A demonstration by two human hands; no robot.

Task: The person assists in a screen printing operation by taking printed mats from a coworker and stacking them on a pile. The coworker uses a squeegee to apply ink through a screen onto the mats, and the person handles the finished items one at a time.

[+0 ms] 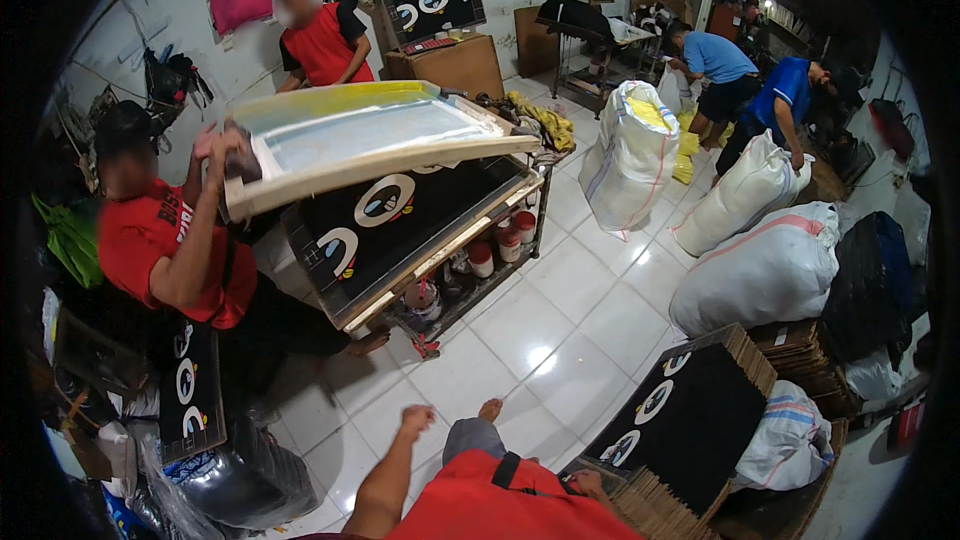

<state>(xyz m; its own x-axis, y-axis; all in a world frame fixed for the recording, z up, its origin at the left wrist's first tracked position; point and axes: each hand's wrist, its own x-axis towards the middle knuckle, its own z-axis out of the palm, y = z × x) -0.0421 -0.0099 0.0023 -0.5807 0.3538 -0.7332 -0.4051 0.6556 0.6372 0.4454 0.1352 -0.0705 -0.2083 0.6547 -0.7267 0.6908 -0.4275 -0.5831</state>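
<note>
1. Far left of the printing table [372, 312], a co-worker in a red shirt [165, 240] has both hands up on the near end of the screen frame [370, 135]. The frame is tilted up off the tabletop.
2. Under the lifted frame, black pieces with white oval prints lie flat on the table. That pass looks done, as far as I can judge.
3. Below the table's front edge comes the person's left hand [418, 421]. It is raised over the white floor tiles, fingers curled in loosely, with nothing in them.
4. Further right of the table is the right hand [588, 481]. Its fingers are hooked on the near corner of the black printed sheet [690, 420]. I cannot tell how firm the grip is.
5. That sheet lies well to the right of the table, down by the person's right side. It sits flat on top of a stack of brown boards [655, 510]. It is matte black and rectangular, and two white oval prints show along its left edge, so this one looks finished.
6. The boards beneath show only their edges, so I cannot tell how many are printed.
7. Right of the table, beyond the sheet, stand full white sacks [760, 270].
</note>
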